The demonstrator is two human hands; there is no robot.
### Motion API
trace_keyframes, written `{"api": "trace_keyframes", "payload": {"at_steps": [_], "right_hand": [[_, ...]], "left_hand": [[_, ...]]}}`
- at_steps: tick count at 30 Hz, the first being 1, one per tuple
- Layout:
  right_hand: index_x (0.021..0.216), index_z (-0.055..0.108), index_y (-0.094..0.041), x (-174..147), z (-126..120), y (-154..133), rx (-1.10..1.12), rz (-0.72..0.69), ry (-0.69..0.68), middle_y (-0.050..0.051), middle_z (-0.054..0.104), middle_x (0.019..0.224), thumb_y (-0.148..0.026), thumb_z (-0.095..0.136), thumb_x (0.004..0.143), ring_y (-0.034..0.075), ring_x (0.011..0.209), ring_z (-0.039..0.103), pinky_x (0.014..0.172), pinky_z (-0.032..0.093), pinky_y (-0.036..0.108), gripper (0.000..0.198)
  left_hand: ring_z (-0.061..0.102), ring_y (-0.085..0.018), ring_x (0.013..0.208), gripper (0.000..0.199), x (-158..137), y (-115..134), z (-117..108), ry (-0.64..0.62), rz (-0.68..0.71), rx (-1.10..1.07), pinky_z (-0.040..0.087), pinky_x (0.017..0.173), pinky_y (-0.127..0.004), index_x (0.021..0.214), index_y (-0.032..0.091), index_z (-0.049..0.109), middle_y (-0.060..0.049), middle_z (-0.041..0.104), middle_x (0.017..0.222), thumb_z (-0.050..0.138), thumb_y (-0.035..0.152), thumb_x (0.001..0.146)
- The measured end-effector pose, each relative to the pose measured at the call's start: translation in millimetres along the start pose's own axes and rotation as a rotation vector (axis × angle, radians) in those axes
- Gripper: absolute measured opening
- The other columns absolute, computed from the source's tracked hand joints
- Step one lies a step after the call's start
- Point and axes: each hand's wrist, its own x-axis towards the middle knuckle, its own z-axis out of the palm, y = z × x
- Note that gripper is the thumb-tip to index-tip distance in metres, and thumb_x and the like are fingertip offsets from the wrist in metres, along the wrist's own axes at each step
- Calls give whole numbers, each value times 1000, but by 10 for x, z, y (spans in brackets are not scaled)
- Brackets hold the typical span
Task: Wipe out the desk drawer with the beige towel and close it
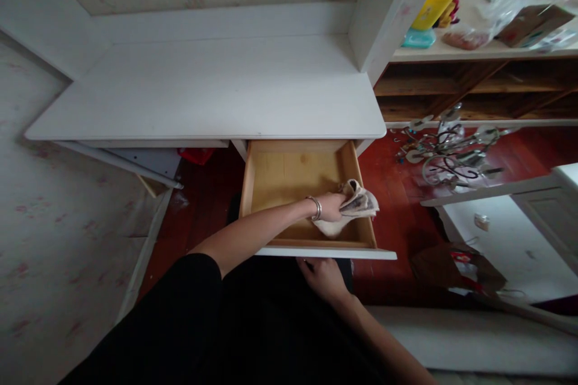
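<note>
A wooden drawer (pixel 289 174) stands pulled out from under the white desk top (pixel 217 90). My left hand (pixel 331 207), a bracelet on its wrist, reaches into the drawer's right front corner and grips a crumpled beige cloth (pixel 359 204), which rests against the drawer's right wall. My right hand (pixel 323 277) is just below the drawer's white front panel (pixel 280 251), fingers curled up under its lower edge. The drawer's bottom looks bare apart from the cloth.
Right of the desk, a shelf unit holds a yellow container (pixel 433 7), plastic bags and a cardboard box (pixel 533 24). A metal wire fixture (pixel 451 153) lies on the red floor. A white cabinet (pixel 506 240) and a brown bag (pixel 456 267) are at the right.
</note>
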Motion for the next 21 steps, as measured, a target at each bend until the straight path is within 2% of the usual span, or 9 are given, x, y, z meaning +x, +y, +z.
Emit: {"api": "trace_keyframes", "payload": {"at_steps": [3, 6, 9, 13, 17, 21], "right_hand": [[102, 73, -25, 6, -3, 2, 19, -6, -2, 5, 72, 105, -41, 36, 96, 22, 100, 64, 91, 44, 29, 40], [101, 73, -24, 9, -14, -6, 34, -3, -11, 6, 72, 104, -41, 36, 97, 22, 100, 64, 91, 44, 29, 41], [97, 74, -23, 11, -15, -11, 28, -32, 12, 6, 72, 101, -40, 36, 97, 22, 98, 64, 88, 44, 30, 41], [98, 74, -22, 18, 12, -1, 5, -48, 50, 8, 71, 107, -38, 40, 95, 24, 104, 62, 93, 44, 32, 37], [104, 73, -23, 23, 53, 29, 10, -51, 34, 6, 69, 112, -37, 41, 95, 26, 107, 62, 93, 45, 34, 36], [105, 73, -23, 27, 83, 58, -4, -67, 40, 7, 71, 107, -39, 40, 95, 28, 105, 63, 92, 47, 37, 37]], "left_hand": [[65, -26, 89, 44, -249, 82, 17, -222, 92, 168, 48, 77, -32, 110, 29, 64, -6, 71, 99, 67, 22, 67], [65, -25, 91, 42, -448, 159, -40, -316, 159, 348, 47, 75, -32, 108, 33, 63, -4, 70, 101, 64, 21, 68], [64, -25, 89, 35, -621, 160, -141, -356, 143, 504, 46, 72, -32, 99, 28, 65, -7, 70, 97, 62, 18, 66], [64, -23, 84, 25, -869, -1, -325, -378, 70, 555, 44, 71, -31, 88, 27, 67, -6, 70, 90, 63, 19, 65], [64, -23, 72, 12, -1157, -213, -556, -395, 88, 693, 43, 65, -32, 77, 24, 68, -8, 70, 79, 62, 19, 67], [64, -23, 69, 9, -1403, -337, -766, -457, 102, 862, 42, 64, -32, 70, 22, 68, -9, 70, 75, 62, 16, 68]]}}
